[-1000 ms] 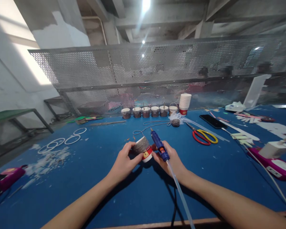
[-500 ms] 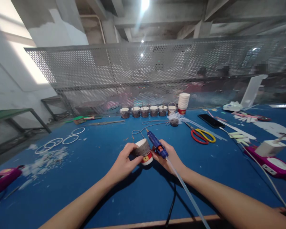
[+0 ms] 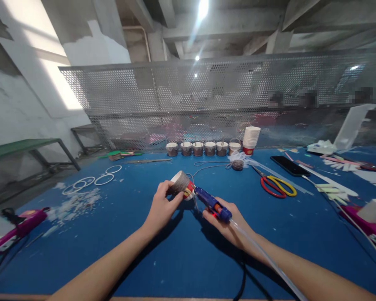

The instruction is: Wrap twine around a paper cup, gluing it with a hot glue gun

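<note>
My left hand (image 3: 164, 203) grips a paper cup (image 3: 181, 184) partly wound with grey-brown cord, a red and yellow band still showing near its base. The cup is tilted, its white rim turned up and left. In my right hand (image 3: 228, 217) is a blue hot glue gun (image 3: 213, 204) with a long clear glue stick trailing from its back. Its nozzle is at the cup's red band; whether it touches I cannot tell. Cord runs from the cup back to a small ball of cord (image 3: 237, 165) on the blue table (image 3: 138, 259).
Several cord-wrapped cups (image 3: 197, 149) line the back, beside a stack of paper cups (image 3: 251, 140). Scissors (image 3: 277, 186), a black phone (image 3: 289, 165) and a magenta power strip (image 3: 363, 223) lie to the right. White rings (image 3: 104, 179) and glue scraps (image 3: 75, 205) are on the left.
The cup has been tipped over to the left. The glue gun's nozzle has come down from above the rim to the red band. The whole view has shifted slightly.
</note>
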`<state>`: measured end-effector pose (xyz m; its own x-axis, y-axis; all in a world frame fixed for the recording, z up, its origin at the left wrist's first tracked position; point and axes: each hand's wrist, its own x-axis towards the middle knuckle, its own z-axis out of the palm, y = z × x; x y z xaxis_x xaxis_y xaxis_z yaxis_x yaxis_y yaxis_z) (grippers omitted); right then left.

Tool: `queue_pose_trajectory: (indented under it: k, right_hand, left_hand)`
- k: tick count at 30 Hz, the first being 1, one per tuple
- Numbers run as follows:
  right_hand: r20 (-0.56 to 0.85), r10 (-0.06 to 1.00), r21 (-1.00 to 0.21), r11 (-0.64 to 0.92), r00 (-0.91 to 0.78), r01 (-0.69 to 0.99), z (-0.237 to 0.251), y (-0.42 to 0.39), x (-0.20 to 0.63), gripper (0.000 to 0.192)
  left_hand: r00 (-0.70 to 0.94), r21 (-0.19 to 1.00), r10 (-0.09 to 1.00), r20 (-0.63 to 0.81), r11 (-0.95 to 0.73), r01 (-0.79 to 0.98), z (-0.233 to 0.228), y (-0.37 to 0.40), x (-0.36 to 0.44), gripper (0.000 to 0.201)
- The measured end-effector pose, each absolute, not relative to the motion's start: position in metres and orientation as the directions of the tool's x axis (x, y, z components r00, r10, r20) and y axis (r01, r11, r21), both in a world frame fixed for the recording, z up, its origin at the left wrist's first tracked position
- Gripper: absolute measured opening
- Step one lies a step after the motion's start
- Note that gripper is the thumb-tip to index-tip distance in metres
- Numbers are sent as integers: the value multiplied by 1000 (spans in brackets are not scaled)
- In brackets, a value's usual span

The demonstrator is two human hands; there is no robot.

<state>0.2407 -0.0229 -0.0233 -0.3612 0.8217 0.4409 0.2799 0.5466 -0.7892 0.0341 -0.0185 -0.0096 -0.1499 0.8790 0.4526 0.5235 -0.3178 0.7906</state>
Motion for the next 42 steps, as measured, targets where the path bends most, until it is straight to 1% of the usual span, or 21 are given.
queue_pose_trajectory:
  k: [3,6,11,16,22,28,33,37,42]
  right_hand:
    - [410,829,-799,528,-379,289,-18,-25,242,22]
    - [414,826,-798,532,-384,283,-14,-27,241,23]
    - [387,843,-814,502,-373,291,-19,-27,239,25]
    - [399,830,-785,529,-389,322,-22,-26,240,27]
    - [431,825,-774,546,-366,321,-21,-25,242,26]
    - [412,831,-774,536,-373,337,-23,-26,241,27]
    - [438,831,-768,544,-344,338,-23,-25,242,26]
    - [425,821,-757,553,-381,348,-22,-27,242,27]
    - [420,831,-775,538,-365,331,-18,-27,244,28]
  left_hand:
    - [-144,759,862,486,-335,559,-10,-18,34,10]
    - [-126,731,848,515,-357,582,-9,-20,36,10]
    - [-96,689,836,540,-374,621,-8,-23,38,9]
    - [-87,677,833,546,-378,631,-9,-22,38,8]
    - [-71,688,846,529,-379,619,-9,-22,39,8]
    - [-68,704,859,507,-368,607,-8,-22,39,9]
    - [-63,719,866,495,-368,590,-8,-21,38,10]
    - [-59,715,864,501,-374,591,-9,-21,37,10]
    - [-56,750,880,472,-368,550,-7,-21,36,10]
